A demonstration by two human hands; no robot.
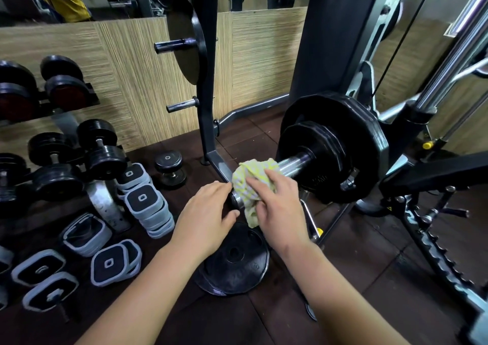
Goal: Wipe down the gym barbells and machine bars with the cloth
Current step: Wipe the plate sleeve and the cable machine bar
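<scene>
I see the chrome barbell sleeve (295,165) jutting toward me from the loaded black plates (335,146), its free end near the middle of my view, with open dark floor mat (369,252) to the right of my forearms. Left of the sleeve end there is only a narrow gap before the foot of the plate-tree post (204,85) — its pegs stick out leftward higher up. Directly under my hands a loose black plate (235,260) lies flat on the floor. Further left the ground is crowded: grey-rimmed square weights (144,199) stacked and scattered, a small dumbbell (170,169) standing on end, and a rack of dumbbells (60,157) against the wood-grain wall. On the right, the machine's chrome guide rods (454,54) and a black toothed adjustment bar (435,249) close off that side.

My right hand (277,202) lies over the yellow-and-white cloth (250,183), fingers spread and pressing it onto the sleeve near its end; the cloth wraps the bar and hangs below. My left hand (208,212) sits just beside the sleeve's tip, fingers loosely curled, thumb toward the end cap — whether it actually grips the metal I cannot tell
</scene>
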